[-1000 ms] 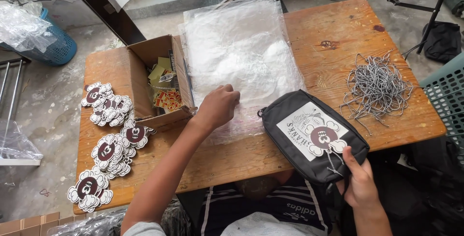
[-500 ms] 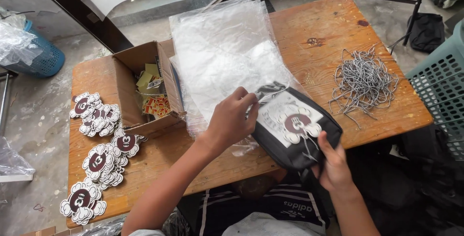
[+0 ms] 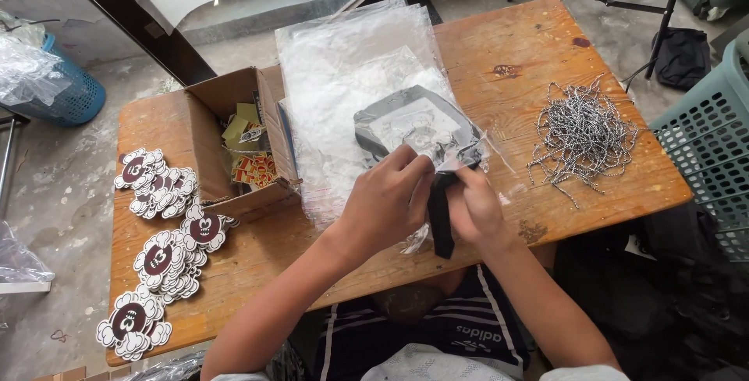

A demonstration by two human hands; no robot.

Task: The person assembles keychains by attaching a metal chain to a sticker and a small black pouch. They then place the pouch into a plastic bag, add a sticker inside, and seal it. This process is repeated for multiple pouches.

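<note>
A black pouch (image 3: 417,127) with a white printed patch lies inside a clear plastic bag (image 3: 460,151), on top of a stack of clear bags (image 3: 343,77) on the wooden table (image 3: 530,61). My left hand (image 3: 386,198) grips the open end of the clear bag near the pouch's lower edge. My right hand (image 3: 472,205) holds the same bag end and the pouch's black strap (image 3: 439,225), which hangs over the table's front edge.
An open cardboard box (image 3: 234,143) with small cards stands left of the bag stack. Cloud-shaped stickers (image 3: 160,252) lie in piles along the table's left side. A heap of black-and-white cords (image 3: 581,135) lies at right. A green crate (image 3: 706,143) stands beside the table.
The pouch moved from the table's front right edge onto the bag stack and now sits inside a clear bag. My left hand left the stack and joined my right hand at the bag opening.
</note>
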